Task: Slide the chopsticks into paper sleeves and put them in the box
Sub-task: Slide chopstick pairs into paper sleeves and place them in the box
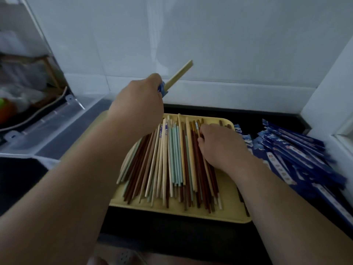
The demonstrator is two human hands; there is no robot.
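Left hand (137,100): clamped on blue sleeve (162,89) holding pale pair (178,75), raised over far tray edge.
Pair axis: bare ends up-right, away from box.
Box (57,119): clear, left of grip; left hand nearer.
Right hand (221,144): fingertips curled onto loose chopsticks (168,165); pinch unclear.
Tray (229,213): yellow, sticks running near-to-far.
Spare sleeves (298,150): heap right of tray.
Surface: dark counter (172,236), white wall (210,35).

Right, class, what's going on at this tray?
A person is sleeving chopsticks. The left hand holds up a pale pair, its blue paper sleeve in the grip. The right hand rests on the loose chopsticks on the yellow tray; whether it grips any is unclear. Spare sleeves are piled on the right.
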